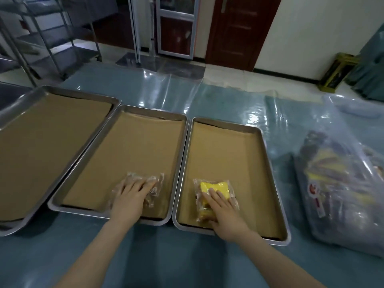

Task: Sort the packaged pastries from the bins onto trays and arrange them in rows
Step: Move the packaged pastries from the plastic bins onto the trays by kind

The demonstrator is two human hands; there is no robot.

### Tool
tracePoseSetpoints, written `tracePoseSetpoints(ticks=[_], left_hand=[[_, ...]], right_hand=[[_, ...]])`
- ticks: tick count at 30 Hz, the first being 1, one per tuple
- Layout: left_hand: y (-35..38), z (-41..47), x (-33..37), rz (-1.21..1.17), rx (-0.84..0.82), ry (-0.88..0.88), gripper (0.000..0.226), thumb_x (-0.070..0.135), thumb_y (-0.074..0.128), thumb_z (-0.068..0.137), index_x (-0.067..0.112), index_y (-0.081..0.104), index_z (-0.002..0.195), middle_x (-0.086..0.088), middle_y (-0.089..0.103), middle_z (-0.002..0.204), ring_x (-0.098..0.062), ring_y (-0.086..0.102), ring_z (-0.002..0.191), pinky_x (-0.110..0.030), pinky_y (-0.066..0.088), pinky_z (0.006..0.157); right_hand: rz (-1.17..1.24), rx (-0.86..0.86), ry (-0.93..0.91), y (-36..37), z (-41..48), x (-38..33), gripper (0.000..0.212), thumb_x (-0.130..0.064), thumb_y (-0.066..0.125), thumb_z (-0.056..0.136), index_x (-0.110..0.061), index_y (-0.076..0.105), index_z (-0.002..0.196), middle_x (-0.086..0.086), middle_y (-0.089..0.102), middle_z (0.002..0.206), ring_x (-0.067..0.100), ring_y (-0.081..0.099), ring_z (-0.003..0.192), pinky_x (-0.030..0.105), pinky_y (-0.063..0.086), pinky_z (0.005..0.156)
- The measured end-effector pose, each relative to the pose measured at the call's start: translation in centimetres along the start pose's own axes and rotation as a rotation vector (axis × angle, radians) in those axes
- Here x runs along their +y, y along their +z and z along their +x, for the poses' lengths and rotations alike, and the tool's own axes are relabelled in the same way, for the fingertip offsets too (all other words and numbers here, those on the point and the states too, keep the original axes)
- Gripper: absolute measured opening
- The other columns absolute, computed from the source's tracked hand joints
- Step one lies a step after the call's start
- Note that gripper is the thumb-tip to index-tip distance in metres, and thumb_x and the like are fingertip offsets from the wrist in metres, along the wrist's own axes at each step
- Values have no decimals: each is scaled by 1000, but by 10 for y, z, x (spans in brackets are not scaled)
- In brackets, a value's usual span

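Note:
Three steel trays lined with brown paper lie side by side on the blue table. In the middle tray a clear-wrapped brown pastry lies near the front right corner, and my left hand rests flat on it with straight fingers. In the right tray a pastry in a yellow and clear wrapper lies near the front left, under the straight fingers of my right hand. The left tray holds only its paper.
A big clear plastic bag full of packaged pastries lies on the table to the right of the trays. Metal racks stand at the back left beyond the table. A door and a white wall are behind.

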State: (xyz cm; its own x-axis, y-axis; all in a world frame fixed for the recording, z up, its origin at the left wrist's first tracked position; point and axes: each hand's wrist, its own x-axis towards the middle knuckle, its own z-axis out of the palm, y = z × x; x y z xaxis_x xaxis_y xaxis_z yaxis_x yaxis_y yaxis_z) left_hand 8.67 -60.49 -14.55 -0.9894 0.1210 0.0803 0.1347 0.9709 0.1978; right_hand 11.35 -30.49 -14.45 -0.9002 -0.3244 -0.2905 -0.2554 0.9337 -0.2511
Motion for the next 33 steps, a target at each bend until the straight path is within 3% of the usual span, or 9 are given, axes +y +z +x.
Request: tracePoseSetpoints(ticks=[2,4,7,11,14,17,22,28,33], left_hand=[[8,6,-5,-14,-149,-11,87,0,50,82,37,8,149,0,24,154,-23,18,142,-45,9,115],[13,12,-10,-37,-322,-7,97,26,57,87,37,-22,142,1,-6,159,-20,-5,145,-47,-5,115],[4,18,-11,-86,-449,24,107,53,60,81,41,-34,132,1,-21,155,-18,-19,142,-48,-16,112],[-22,17,15,-143,-295,84,87,51,51,89,43,-17,143,5,-10,157,-12,-16,142,-42,-11,112],[-55,23,55,-162,-136,176,64,40,49,93,35,17,148,7,15,156,-13,9,144,-33,4,114],[-97,35,102,-203,-32,262,49,34,48,94,33,35,142,11,34,148,-12,29,136,-32,22,112],[-142,43,190,-262,178,405,38,21,55,91,24,55,129,7,56,127,-12,50,116,-26,35,95],[-146,43,316,-338,252,487,33,7,66,83,17,66,114,1,67,111,-14,60,100,-25,39,88],[-126,55,409,-431,227,480,32,16,59,89,23,62,120,9,62,119,-7,54,110,-27,42,93]], right_hand=[[21,-53,1,-2,7,6,92,-42,55,89,-38,-16,147,-15,-27,150,12,-21,143,36,-18,108],[-30,-100,-19,-6,11,9,96,-54,54,85,-37,-18,147,-12,-27,153,13,-23,142,37,-19,107],[-33,-118,-48,-15,10,10,92,-63,49,85,-38,-13,148,-10,-21,157,14,-19,144,39,-15,111],[80,11,-32,-40,2,10,76,-54,49,91,-33,7,151,-11,-6,159,12,-8,146,35,3,117],[178,140,-69,-77,-11,13,61,-41,53,94,-32,26,147,-9,16,158,9,3,145,28,12,115],[198,289,-131,-126,-34,24,48,-35,57,93,-32,43,139,-11,33,151,8,18,142,25,16,113],[227,532,-140,-205,-94,70,34,-22,64,88,-27,61,122,-20,58,111,1,53,104,15,37,91],[207,623,-113,-254,-171,179,28,-14,65,86,-33,65,107,-29,63,94,-17,56,92,0,37,79],[157,570,6,-265,-209,286,25,-16,69,85,-34,68,102,-33,62,90,-12,57,89,2,40,75]])
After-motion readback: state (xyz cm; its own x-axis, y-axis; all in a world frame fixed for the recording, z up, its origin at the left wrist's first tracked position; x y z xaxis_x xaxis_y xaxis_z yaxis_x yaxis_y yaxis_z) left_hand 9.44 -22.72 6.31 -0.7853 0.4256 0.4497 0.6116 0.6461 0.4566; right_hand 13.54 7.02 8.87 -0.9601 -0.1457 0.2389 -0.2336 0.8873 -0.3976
